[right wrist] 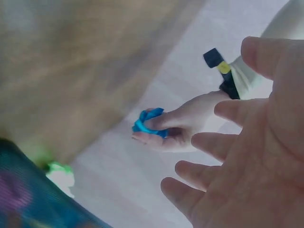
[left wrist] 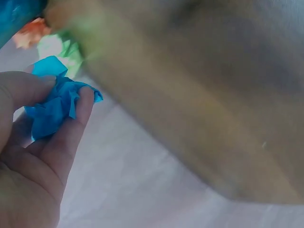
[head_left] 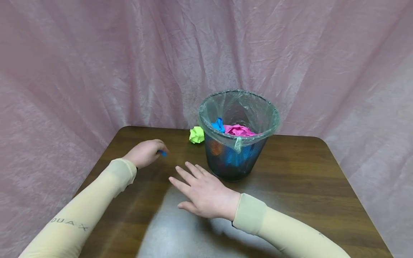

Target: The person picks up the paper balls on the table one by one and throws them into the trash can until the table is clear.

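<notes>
A crumpled piece of blue paper [left wrist: 54, 102] is pinched between the thumb and fingers of my left hand [head_left: 146, 152], above the left part of the table. Most of that paper is hidden by the hand in the head view. My right hand [head_left: 206, 193] is spread with straight fingers, palm down, in front of the mesh wastebasket [head_left: 237, 157], and holds nothing. A crumpled yellow-green paper ball [head_left: 196, 135] lies at the basket's left side. Inside the basket, crumpled pink paper [head_left: 239, 130] and a blue paper ball [head_left: 218, 124] show above the rest.
The basket has a clear plastic liner [head_left: 238, 143] folded over its rim. It stands on a brown wooden table [head_left: 300, 168] with rounded far corners. Pink curtains [head_left: 161, 71] hang behind the table. An orange crumpled paper [left wrist: 31, 33] shows beside the green one in the left wrist view.
</notes>
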Available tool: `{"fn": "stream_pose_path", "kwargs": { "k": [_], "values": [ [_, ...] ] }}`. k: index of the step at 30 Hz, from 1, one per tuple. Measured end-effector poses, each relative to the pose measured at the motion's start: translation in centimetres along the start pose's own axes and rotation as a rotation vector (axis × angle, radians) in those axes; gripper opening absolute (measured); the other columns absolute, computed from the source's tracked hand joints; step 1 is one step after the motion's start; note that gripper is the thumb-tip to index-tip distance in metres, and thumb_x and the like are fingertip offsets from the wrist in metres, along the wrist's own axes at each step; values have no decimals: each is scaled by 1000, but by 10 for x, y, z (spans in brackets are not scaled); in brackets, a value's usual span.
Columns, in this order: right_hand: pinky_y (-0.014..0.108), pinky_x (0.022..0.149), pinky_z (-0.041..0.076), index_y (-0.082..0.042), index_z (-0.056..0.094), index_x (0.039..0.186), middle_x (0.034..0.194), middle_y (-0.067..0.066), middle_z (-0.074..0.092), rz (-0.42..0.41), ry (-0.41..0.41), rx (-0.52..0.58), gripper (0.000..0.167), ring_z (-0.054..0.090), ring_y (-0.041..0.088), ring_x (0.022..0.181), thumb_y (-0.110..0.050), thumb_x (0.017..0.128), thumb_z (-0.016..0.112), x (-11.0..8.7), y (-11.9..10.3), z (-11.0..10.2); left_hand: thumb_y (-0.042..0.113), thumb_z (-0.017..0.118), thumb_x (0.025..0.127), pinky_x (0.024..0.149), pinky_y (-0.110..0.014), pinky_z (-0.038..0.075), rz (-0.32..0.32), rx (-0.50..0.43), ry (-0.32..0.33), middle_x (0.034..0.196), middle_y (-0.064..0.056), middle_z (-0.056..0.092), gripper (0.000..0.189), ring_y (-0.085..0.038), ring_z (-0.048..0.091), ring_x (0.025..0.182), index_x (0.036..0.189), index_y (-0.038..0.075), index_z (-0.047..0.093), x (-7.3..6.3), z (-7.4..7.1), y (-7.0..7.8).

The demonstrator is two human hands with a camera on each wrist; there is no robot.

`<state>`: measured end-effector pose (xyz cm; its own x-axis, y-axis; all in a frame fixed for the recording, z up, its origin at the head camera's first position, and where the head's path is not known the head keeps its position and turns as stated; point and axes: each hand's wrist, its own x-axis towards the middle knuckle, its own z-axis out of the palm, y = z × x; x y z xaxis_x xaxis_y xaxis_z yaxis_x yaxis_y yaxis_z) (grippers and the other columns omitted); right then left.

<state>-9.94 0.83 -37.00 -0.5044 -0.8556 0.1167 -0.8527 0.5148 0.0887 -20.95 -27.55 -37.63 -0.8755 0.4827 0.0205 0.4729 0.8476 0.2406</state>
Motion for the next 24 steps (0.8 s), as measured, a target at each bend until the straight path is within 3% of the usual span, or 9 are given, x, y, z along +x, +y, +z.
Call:
{"fn": "stream_pose_path", "kwargs": {
  "k": [7,12,19,24],
  "values": [
    [47,124,16,-22,36,161,167,11,28,-66,53,-102,75,19,37,154,-64,100,50,-1,-2,-47,-2,63,99,101,-46,50,53,-3,63,127,-6,67,24,-29,63,120,119,4,74,-1,-46,17],
    [49,124,13,-24,36,161,167,9,28,-82,61,-107,75,17,37,154,-65,100,50,-10,8,-82,-2,61,99,102,-46,49,103,-1,118,132,-5,65,27,-28,60,125,121,7,74,-2,-75,34],
    [50,124,11,-20,39,160,166,12,29,-49,108,-81,72,14,36,155,-61,101,50,-28,32,-115,-2,60,99,100,-38,49,223,-38,212,133,3,64,30,-19,60,125,122,12,74,2,-100,55],
    [53,123,13,-19,36,161,167,11,26,20,139,-62,73,12,34,156,-60,102,50,-45,52,-135,1,63,100,95,-34,51,319,-43,271,136,5,62,30,-15,61,122,123,15,74,12,-115,73]
  ]
}}
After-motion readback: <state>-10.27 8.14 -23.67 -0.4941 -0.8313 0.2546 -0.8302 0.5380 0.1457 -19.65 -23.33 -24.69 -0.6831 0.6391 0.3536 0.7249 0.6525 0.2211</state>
